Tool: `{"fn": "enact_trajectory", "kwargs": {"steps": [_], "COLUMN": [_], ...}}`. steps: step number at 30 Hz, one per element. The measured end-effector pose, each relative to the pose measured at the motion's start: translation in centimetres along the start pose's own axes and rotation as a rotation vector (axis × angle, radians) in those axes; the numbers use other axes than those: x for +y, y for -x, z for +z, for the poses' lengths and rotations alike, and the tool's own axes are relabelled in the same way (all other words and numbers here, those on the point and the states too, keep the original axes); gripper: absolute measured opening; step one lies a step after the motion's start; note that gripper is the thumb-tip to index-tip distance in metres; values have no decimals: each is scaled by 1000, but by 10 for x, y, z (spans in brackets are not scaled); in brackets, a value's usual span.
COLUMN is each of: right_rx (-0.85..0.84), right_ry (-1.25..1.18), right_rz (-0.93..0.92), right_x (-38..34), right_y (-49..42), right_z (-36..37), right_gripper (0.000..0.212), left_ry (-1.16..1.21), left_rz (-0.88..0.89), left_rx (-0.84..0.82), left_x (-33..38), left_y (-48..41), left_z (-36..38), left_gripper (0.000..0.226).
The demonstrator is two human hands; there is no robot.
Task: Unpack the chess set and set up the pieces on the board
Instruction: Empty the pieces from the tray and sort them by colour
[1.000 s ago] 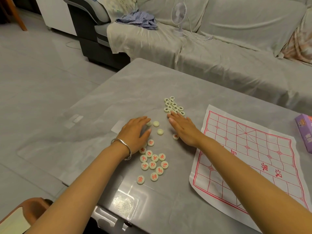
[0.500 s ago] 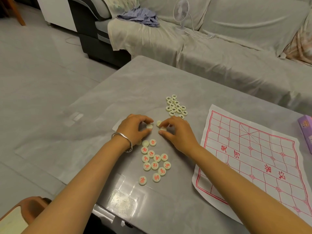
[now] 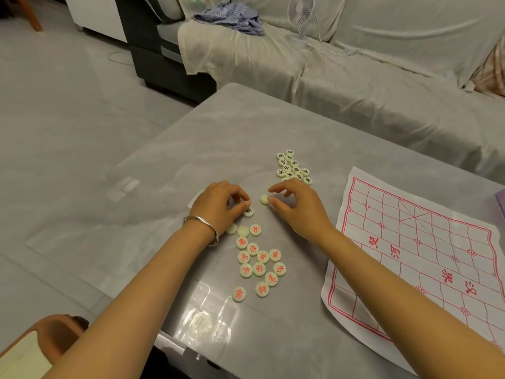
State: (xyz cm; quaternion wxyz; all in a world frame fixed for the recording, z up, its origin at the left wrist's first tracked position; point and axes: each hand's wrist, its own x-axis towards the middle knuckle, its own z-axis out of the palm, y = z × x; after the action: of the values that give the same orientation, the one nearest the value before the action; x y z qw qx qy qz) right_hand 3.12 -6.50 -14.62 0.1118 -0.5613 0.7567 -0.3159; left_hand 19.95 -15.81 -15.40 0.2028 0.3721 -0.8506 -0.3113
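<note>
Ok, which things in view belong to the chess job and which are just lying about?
Job: red pieces, black pieces, face-down piece at the right hand, paper board.
Lying about: fan, striped cloth, sofa.

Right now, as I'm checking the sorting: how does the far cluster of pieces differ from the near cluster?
The far cluster bears black characters; the near cluster bears red ones. The far cluster is packed tight, the near cluster looser. Both are pale round discs lying flat on the table, off the board.
</note>
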Motion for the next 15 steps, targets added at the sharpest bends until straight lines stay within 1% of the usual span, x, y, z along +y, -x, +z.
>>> {"fn": "enact_trajectory", "kwargs": {"steps": [2,3,5,7,8,11,15], "right_rx": [-42,-52,-54,-67,-75,-65,-20], "right_ry": [32,64,99,109,116,135,141], "right_rz": [-27,-38,-47,-58,-70,-102,-47], "right_x": [-5,-6,-7,-8,-7,-7,-7], "right_y": [0,0,-1,0,1,5,2], "right_z": [3,4,5,5,5,6,7], "right_gripper": [28,28,24,21,21,22,18], "left_ry": [60,94,119,82,62,64,92], "left_rz": [-19,-30,-39,-21,-4,35,19], "left_rx": [-25,-74,-229,-359,-391,-374,-305], "left_x": [1,0,-4,-9,-11,-13,-14], "left_y": [3,4,8,13,16,22,25], "left_z": [-8,-14,-27,-38,-42,-45,-40], "left_gripper": [12,14,22,28,29,24,18]}}
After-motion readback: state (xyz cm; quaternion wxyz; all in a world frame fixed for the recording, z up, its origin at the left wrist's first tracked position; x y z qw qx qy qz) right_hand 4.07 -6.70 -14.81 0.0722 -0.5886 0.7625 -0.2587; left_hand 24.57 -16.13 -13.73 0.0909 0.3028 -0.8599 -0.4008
